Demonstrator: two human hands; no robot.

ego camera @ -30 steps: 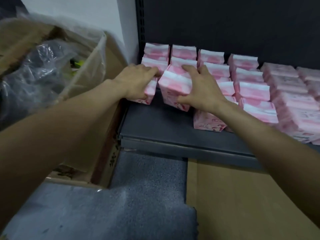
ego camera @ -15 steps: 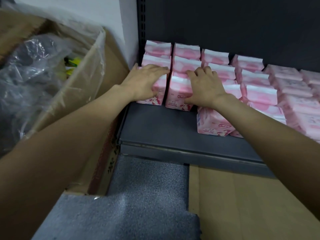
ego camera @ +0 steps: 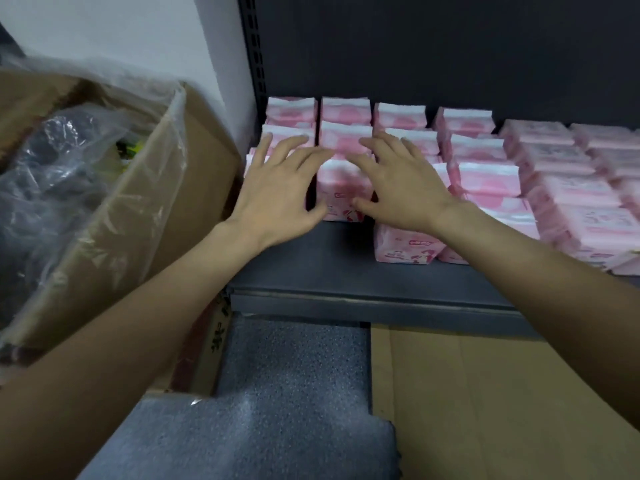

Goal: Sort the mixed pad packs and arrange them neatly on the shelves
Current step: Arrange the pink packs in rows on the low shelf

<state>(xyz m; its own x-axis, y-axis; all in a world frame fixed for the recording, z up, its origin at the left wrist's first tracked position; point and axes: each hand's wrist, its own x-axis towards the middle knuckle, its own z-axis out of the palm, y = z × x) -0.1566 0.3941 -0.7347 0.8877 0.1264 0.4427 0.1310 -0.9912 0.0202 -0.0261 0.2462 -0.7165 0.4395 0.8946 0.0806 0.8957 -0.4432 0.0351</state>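
Pink and white pad packs stand upright in rows on a dark grey shelf (ego camera: 311,271). My left hand (ego camera: 277,192) hovers with spread fingers over the front pack of the leftmost row, which it mostly hides. My right hand (ego camera: 398,188) is spread the same way, just right of the front pack of the second row (ego camera: 341,188), which shows between both hands. Neither hand grips anything. Another front pack (ego camera: 405,251) stands nearer the shelf edge under my right wrist. Paler pink packs (ego camera: 581,209) fill the shelf's right side.
A cardboard box (ego camera: 194,174) lined with clear plastic stands at the left, touching the shelf's corner. Grey foam (ego camera: 277,393) and flat cardboard (ego camera: 485,393) lie on the floor below the shelf edge. The shelf's dark back panel (ego camera: 415,46) rises behind the packs.
Both hands have let go of the two front packs they were pushing back and have lifted with fingers spread. The packs now stand in line with their rows.
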